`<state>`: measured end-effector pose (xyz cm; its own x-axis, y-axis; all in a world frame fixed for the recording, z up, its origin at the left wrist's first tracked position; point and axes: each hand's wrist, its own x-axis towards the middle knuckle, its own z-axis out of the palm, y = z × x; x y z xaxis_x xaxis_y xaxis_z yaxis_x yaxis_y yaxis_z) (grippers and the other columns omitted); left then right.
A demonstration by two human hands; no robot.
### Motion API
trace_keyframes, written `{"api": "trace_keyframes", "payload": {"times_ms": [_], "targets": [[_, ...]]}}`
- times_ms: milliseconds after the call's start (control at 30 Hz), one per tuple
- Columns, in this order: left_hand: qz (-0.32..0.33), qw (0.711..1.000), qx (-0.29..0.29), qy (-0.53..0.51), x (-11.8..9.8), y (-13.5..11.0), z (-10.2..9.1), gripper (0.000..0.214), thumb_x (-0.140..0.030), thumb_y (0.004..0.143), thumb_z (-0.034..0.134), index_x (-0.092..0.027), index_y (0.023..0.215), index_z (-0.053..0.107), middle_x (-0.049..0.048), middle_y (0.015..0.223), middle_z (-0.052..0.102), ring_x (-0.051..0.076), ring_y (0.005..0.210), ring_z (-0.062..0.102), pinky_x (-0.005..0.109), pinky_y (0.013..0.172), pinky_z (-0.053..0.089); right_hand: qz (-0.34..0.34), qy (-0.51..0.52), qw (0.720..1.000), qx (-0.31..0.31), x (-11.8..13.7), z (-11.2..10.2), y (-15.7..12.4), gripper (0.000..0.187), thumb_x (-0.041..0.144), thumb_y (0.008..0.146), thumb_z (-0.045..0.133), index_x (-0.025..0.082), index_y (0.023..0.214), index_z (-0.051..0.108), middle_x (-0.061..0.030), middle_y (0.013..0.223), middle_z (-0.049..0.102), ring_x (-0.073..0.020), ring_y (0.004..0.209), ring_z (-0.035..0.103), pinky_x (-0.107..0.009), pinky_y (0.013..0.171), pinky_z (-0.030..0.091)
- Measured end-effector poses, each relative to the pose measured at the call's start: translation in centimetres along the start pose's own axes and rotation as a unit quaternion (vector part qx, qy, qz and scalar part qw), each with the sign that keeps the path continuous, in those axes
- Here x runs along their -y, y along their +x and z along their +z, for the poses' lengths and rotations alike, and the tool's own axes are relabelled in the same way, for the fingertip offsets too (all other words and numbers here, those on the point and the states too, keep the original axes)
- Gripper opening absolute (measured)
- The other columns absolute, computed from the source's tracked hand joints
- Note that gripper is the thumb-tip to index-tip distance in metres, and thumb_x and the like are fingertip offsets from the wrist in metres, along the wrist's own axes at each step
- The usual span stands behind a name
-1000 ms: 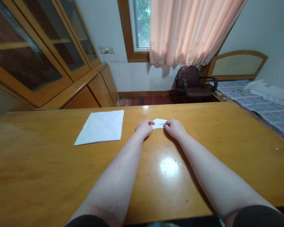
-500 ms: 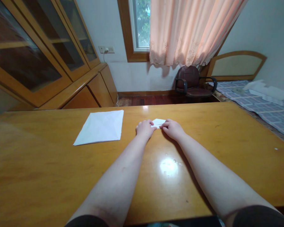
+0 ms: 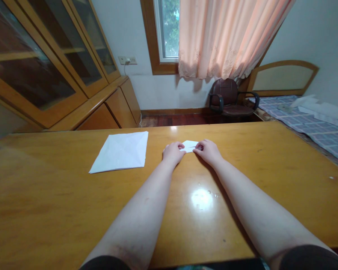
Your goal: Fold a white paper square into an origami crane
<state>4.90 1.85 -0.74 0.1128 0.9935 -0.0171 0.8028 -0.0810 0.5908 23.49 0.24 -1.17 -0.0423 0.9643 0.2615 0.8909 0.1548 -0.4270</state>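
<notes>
Between my two hands a small folded piece of white paper [image 3: 189, 144] lies on the wooden table [image 3: 73, 210], with a dark slit or crease line across it. My left hand [image 3: 173, 153] is closed on its left end, thumb at the near edge and fingers curled over. At the right end, my right hand [image 3: 210, 150] pinches the paper between thumb and fingertips. Parts of both ends are hidden under the fingers. To the left of my left hand, apart from it, rests a stack of white square paper sheets [image 3: 121, 152] with faint creases.
Beyond the table's far edge stand a dark red armchair [image 3: 227, 97] and a bed [image 3: 307, 116] with a checked cover. A glass-fronted wooden cabinet [image 3: 101, 101] rises at the left. A small white scrap [image 3: 331, 177] lies near the table's right edge.
My right hand has shifted slightly right and its fingers have drawn back, so more of the folded paper shows. My left hand keeps its place on the paper.
</notes>
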Motion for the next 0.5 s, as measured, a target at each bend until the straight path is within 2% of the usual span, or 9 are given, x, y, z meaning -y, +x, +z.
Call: {"api": "trace_keyframes", "payload": {"times_ms": [100,233,367,500], "targets": [[0.012,1.0,-0.022,0.016,-0.2,-0.2,-0.2,0.03,-0.032,0.069,0.07,-0.028,0.099,0.068,0.0016,0.106,0.068,0.021,0.099,0.059,0.032,0.087,0.045,0.049,0.005,0.999,0.007,-0.3,0.2,0.3,0.023,0.041,0.069,0.072,0.021,0.079,0.069,-0.0033,0.079,0.064,-0.0163,0.072,0.055,-0.027,0.067,0.038],[0.046,0.996,-0.057,0.06,-0.6,-0.7,0.0,0.029,-0.035,0.071,0.069,-0.031,0.099,0.068,0.0014,0.11,0.065,0.025,0.11,0.052,0.038,0.096,0.039,0.056,0.016,0.998,0.017,-0.4,0.3,0.4,0.02,0.04,0.07,0.072,0.022,0.078,0.069,-0.0029,0.08,0.066,-0.0162,0.073,0.056,-0.027,0.067,0.038],[0.079,0.994,-0.03,0.063,-1.0,-0.8,0.5,0.022,-0.039,0.079,0.061,-0.03,0.098,0.069,0.0017,0.11,0.065,0.023,0.109,0.052,0.037,0.097,0.037,0.033,0.028,0.999,0.029,0.0,0.2,0.1,0.013,0.033,0.075,0.067,0.021,0.073,0.068,-0.0022,0.077,0.068,-0.0155,0.073,0.057,-0.026,0.066,0.037],[0.078,0.993,-0.012,0.089,-1.2,-0.8,0.5,0.019,-0.034,0.083,0.055,-0.03,0.095,0.07,0.0021,0.108,0.065,0.023,0.104,0.054,0.037,0.093,0.04,0.012,0.016,0.999,0.041,0.7,-0.1,-0.2,0.023,0.044,0.075,0.066,0.021,0.073,0.068,-0.0025,0.076,0.067,-0.0155,0.072,0.056,-0.027,0.066,0.036]]}}
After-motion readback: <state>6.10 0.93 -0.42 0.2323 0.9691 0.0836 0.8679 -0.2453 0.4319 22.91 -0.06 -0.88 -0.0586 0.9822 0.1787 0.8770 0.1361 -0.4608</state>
